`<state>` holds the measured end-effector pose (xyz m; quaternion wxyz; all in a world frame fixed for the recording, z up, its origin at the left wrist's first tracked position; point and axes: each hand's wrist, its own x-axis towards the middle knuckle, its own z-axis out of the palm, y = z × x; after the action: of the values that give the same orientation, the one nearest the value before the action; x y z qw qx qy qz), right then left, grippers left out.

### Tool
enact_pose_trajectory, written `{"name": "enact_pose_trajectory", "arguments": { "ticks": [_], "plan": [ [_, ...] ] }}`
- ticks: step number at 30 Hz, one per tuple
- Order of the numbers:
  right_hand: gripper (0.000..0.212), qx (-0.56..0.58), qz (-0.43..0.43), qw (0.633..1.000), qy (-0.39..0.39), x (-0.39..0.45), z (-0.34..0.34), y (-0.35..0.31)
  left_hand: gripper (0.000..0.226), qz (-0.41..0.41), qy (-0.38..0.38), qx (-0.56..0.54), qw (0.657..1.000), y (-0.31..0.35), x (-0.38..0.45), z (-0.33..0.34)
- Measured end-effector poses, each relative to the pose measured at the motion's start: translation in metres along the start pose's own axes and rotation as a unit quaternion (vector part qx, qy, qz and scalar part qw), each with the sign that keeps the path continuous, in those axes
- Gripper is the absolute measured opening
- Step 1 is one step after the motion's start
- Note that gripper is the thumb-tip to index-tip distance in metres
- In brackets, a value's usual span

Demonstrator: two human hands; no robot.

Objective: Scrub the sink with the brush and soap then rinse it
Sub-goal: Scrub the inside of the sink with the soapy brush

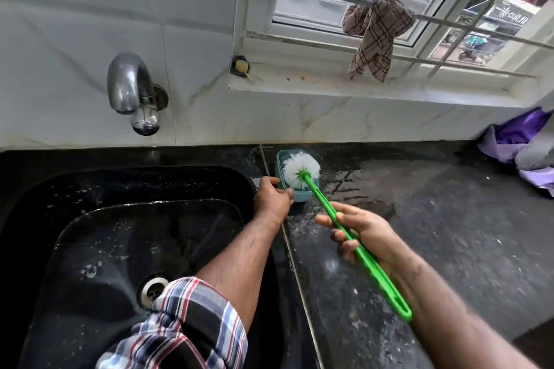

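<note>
Step in hand: while the white bristle head is pressed into the teal soap container (298, 189), the brush (329, 213) is being loaded with soap, so the scrubbing itself is judged not yet begun.
Right hand (364, 234): the green handle is gripped near its middle, with the fingers curled round it and the index finger laid along the shaft; the looped handle end is seen past the wrist.
Left hand (274, 196): the near left rim of the soap container is pinched by curled fingers, and the container is thereby steadied on the desk (434, 219).
Soap container: it is set on the black desk just right of the sink's edge, close to the back wall; what lies inside is hidden by the bristles.
Sink (105, 249): the black basin is flecked with white specks and droplets; the drain (154, 289) is partly covered by a checked sleeve (180, 326).
Tap (133, 93): it is mounted on the wall above the basin's back, and no water is seen running.
Next move: the brush must be lifted out and carried left into the basin, and the container should be released so that it is not dragged along.
Desk surface: a wet patch is seen beside the container, so a slip of the container is thought possible.
</note>
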<state>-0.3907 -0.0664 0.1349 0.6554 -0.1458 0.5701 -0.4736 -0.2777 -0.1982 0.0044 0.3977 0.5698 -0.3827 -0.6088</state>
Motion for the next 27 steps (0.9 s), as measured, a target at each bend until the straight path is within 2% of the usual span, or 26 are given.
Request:
{"name": "enact_pose_trajectory", "arguments": {
  "ticks": [4, 7, 8, 10, 12, 14, 16, 19, 23, 25, 27],
  "plan": [
    [0.042, 0.095, -0.003, 0.995, -0.017, -0.016, -0.008, 0.026, 0.027, -0.036, -0.047, 0.023, 0.998, 0.007, -0.006, -0.016],
    [0.071, 0.15, -0.018, 0.987, -0.062, -0.027, -0.003, 0.045, 0.011, -0.067, -0.119, 0.008, 0.991, 0.024, -0.041, -0.045],
    [0.072, 0.157, -0.019, 0.985, -0.072, -0.031, 0.004, 0.051, 0.013, -0.077, -0.155, 0.012, 0.985, 0.031, -0.058, -0.059],
    [0.062, 0.174, -0.023, 0.981, -0.084, -0.034, 0.025, 0.069, 0.025, -0.093, -0.208, 0.05, 0.972, 0.033, -0.092, -0.092],
    [0.063, 0.195, -0.02, 0.975, -0.106, -0.031, 0.053, 0.089, 0.04, -0.121, -0.233, 0.091, 0.961, 0.03, -0.127, -0.127],
    [0.054, 0.181, -0.012, 0.975, -0.125, -0.023, 0.086, 0.113, 0.052, -0.149, -0.244, 0.107, 0.952, 0.025, -0.157, -0.159],
    [0.05, 0.122, 0.001, 0.987, -0.105, -0.012, 0.119, 0.139, 0.052, -0.164, -0.228, 0.094, 0.955, 0.018, -0.179, -0.188],
    [0.038, 0.055, 0.012, 0.994, -0.097, 0.004, 0.16, 0.174, 0.029, -0.177, -0.166, 0.04, 0.969, 0.001, -0.197, -0.222],
    [0.024, -0.057, 0.035, 0.996, -0.054, 0.02, 0.181, 0.195, 0.009, -0.111, 0.007, 0.151, 0.982, -0.032, -0.187, -0.26],
    [0.025, -0.062, 0.058, 0.995, -0.043, 0.02, 0.177, 0.195, 0.021, -0.096, 0.06, 0.217, 0.969, -0.042, -0.167, -0.279],
    [0.028, -0.058, 0.066, 0.996, -0.034, 0.014, 0.167, 0.195, 0.033, -0.091, 0.054, 0.274, 0.956, -0.043, -0.147, -0.287]
  ]
}}
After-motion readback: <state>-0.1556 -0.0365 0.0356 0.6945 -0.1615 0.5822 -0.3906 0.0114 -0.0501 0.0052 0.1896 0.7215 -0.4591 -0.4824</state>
